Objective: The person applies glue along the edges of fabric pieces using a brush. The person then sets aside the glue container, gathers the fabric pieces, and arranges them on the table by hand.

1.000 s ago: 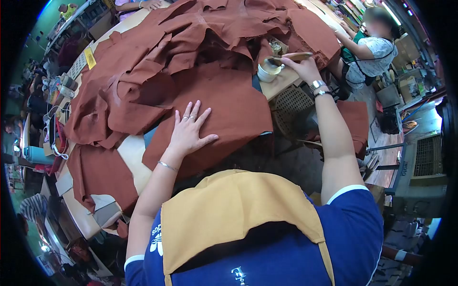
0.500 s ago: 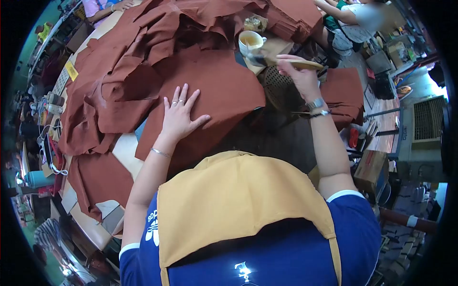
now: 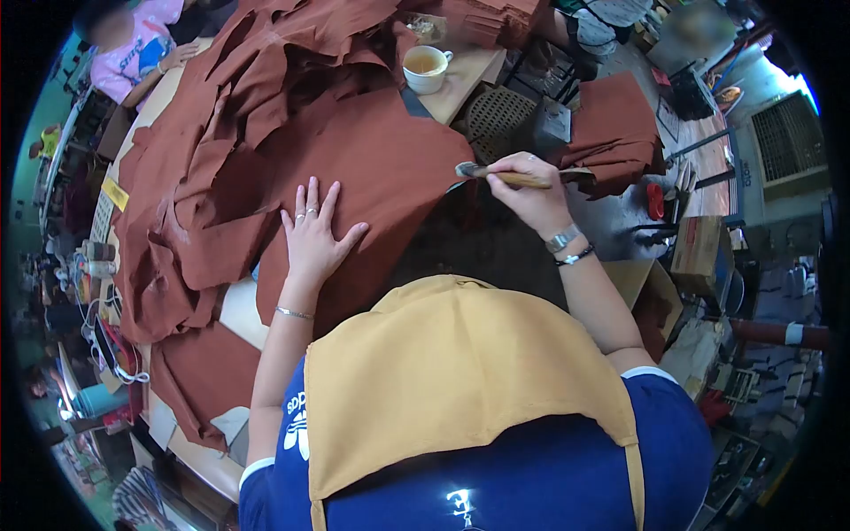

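My left hand (image 3: pixel 316 241) lies flat with spread fingers on a large reddish-brown sheet (image 3: pixel 381 159), which looks like leather or fabric. In my right hand (image 3: pixel 538 199) is a wooden-handled brush (image 3: pixel 513 178), gripped between thumb and fingers. Its bristles are at the sheet's right-hand edge; whether they touch it is hard to tell. Beyond the sheet stands a white cup (image 3: pixel 426 83) with yellowish liquid inside.
A crumpled heap of the same reddish-brown material (image 3: pixel 212 150) covers the table's left side. To the right lies a folded stack (image 3: pixel 615 133) of it, near a woven-topped stool (image 3: pixel 500 113). Cardboard boxes (image 3: pixel 699 257) stand at right. Another person (image 3: pixel 133 53) is at the far left.
My right hand has brought the brush from beside the cup down to the sheet's right edge. My left hand stays flat on the sheet. The whole view has shifted somewhat.
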Available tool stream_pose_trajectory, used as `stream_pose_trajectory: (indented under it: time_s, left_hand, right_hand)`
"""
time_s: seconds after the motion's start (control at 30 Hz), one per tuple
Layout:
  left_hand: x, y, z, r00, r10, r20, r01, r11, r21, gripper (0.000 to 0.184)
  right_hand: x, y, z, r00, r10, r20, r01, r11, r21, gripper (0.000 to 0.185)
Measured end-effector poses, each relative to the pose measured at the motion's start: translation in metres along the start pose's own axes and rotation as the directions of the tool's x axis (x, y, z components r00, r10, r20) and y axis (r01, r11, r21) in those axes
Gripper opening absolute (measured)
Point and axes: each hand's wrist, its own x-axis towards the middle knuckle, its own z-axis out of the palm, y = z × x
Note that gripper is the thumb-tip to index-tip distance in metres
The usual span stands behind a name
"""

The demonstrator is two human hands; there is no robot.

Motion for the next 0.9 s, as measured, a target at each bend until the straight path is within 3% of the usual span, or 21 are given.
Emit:
stream_pose_trajectory:
  time_s: [0.13, 0.27, 0.37, 0.4, 0.5, 0.53, 0.57, 0.63, 0.7, 0.77, 0.83, 0.87, 0.9]
  left_hand:
    - [0.0, 0.001, 0.0, 1.0, 0.002, 0.013, -0.002, 1.0, 0.003, 0.085]
    - [0.001, 0.003, -0.002, 1.0, -0.009, 0.019, 0.009, 1.0, 0.005, 0.083]
    - [0.003, 0.001, 0.004, 1.0, 0.013, -0.021, -0.013, 1.0, 0.01, 0.083]
    - [0.004, 0.001, 0.004, 1.0, 0.014, -0.015, -0.014, 1.0, 0.002, 0.084]
    - [0.01, 0.0, 0.003, 1.0, 0.025, -0.001, -0.025, 1.0, -0.01, 0.084]
    - [0.011, 0.0, 0.003, 1.0, 0.03, 0.001, -0.03, 0.999, -0.014, 0.085]
    - [0.014, 0.0, 0.003, 0.999, 0.035, 0.004, -0.035, 0.999, -0.019, 0.086]
    - [0.02, 0.001, 0.002, 0.998, 0.054, 0.01, -0.054, 0.998, -0.025, 0.086]
    - [0.027, 0.0, 0.004, 0.996, 0.084, 0.011, -0.083, 0.996, -0.029, 0.085]
    - [0.036, -0.003, 0.007, 0.993, 0.12, 0.005, -0.12, 0.993, -0.024, 0.085]
    - [0.046, -0.006, 0.007, 0.988, 0.152, 0.012, -0.152, 0.988, -0.009, 0.086]
    - [0.052, -0.008, 0.007, 0.985, 0.174, 0.01, -0.174, 0.985, -0.001, 0.086]
    - [0.058, -0.009, 0.009, 0.98, 0.196, 0.008, -0.196, 0.98, 0.005, 0.086]
  right_hand:
    - [-0.001, -0.003, 0.002, 0.989, 0.022, 0.147, -0.02, 1.0, -0.02, 0.011]
    - [0.012, -0.012, -0.027, 0.973, 0.149, 0.176, -0.101, 0.962, -0.253, 0.011]
    - [0.023, -0.017, -0.001, 0.99, -0.046, 0.134, 0.06, 0.993, -0.104, 0.01]
    - [0.022, -0.013, 0.011, 0.981, -0.012, 0.192, 0.013, 1.0, -0.003, 0.01]
    - [0.025, -0.008, 0.001, 0.953, 0.029, 0.301, -0.002, 0.996, -0.09, 0.012]
    - [0.028, -0.007, -0.015, 0.934, 0.148, 0.326, -0.104, 0.984, -0.147, 0.01]
    - [0.031, 0.004, -0.024, 0.934, 0.116, 0.337, 0.011, 0.936, -0.352, 0.01]
    - [0.039, -0.008, -0.028, 0.956, 0.051, 0.29, 0.035, 0.959, -0.282, 0.01]
    - [0.04, -0.017, -0.004, 0.962, -0.025, 0.273, 0.033, 0.999, -0.024, 0.01]
    - [0.035, -0.014, 0.01, 0.901, -0.063, 0.428, 0.053, 0.998, 0.034, 0.011]
    - [0.038, -0.012, -0.008, 0.886, 0.069, 0.458, -0.05, 0.997, -0.052, 0.011]
    - [0.042, -0.007, -0.021, 0.872, 0.158, 0.464, -0.045, 0.968, -0.246, 0.011]
    - [0.046, -0.005, -0.029, 0.876, 0.14, 0.462, 0.051, 0.925, -0.376, 0.011]
